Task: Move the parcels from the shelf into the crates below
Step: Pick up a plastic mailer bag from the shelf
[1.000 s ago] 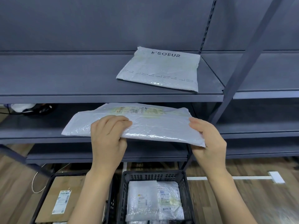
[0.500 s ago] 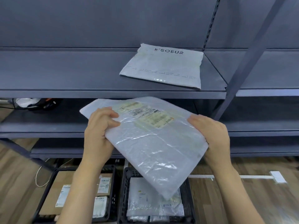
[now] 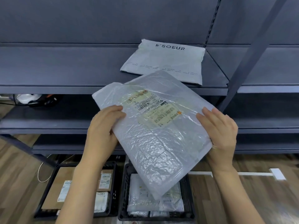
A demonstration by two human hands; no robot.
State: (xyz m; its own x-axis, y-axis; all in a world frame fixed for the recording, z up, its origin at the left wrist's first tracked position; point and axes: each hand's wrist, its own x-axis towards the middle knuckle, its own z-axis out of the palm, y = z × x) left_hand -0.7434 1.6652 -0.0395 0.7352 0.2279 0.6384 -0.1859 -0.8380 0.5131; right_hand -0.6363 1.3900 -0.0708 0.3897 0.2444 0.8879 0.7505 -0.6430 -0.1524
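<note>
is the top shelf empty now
No, a grey mailer printed SOEUR lies flat on the upper shelf, behind the parcel held in both hands.

Single view, head-worn, wide-angle. Camera faces the shelving unit (image 3: 113, 90) head-on and tilts down, from just in front of it. The front edge of the upper shelf crosses the frame at mid-height; the back panel fills the top third. Straight edges bow toward the frame borders, and the upright post (image 3: 252, 62) leans diagonally at right. The bottom third looks steeply down onto two black crates (image 3: 124, 188) on the wood floor (image 3: 258, 199), below the lowest shelf edge. Both forearms enter from the bottom edge, with the left hand (image 3: 103, 133) and right hand (image 3: 221, 135) near the lens at centre frame. No second view, so no overlap.
</note>
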